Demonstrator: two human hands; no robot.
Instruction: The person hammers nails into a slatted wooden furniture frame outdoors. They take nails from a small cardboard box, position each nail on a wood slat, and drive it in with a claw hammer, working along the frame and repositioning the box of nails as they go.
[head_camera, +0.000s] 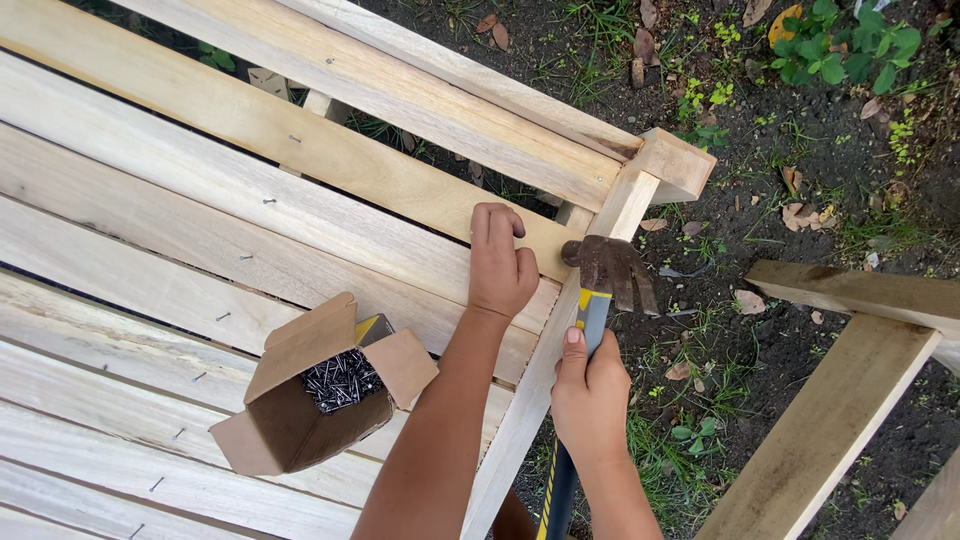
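Note:
My left hand (500, 262) rests on a pale wooden slat (300, 150) near its right end, fingertips pinched together; whether they hold a nail cannot be seen. My right hand (590, 395) grips the blue and yellow handle of a claw hammer (607, 268), thumb along the handle. The rusty hammer head hovers just right of my left hand, over the end rail (540, 380) of the slatted wooden frame. An open cardboard box of dark nails (335, 385) sits on the slats to the left of my left forearm.
Several half-driven nails (268, 201) stick up from the slats in a line. Bare soil, grass and dry leaves (800, 215) lie to the right. Another wooden piece (850, 340) stands at the lower right.

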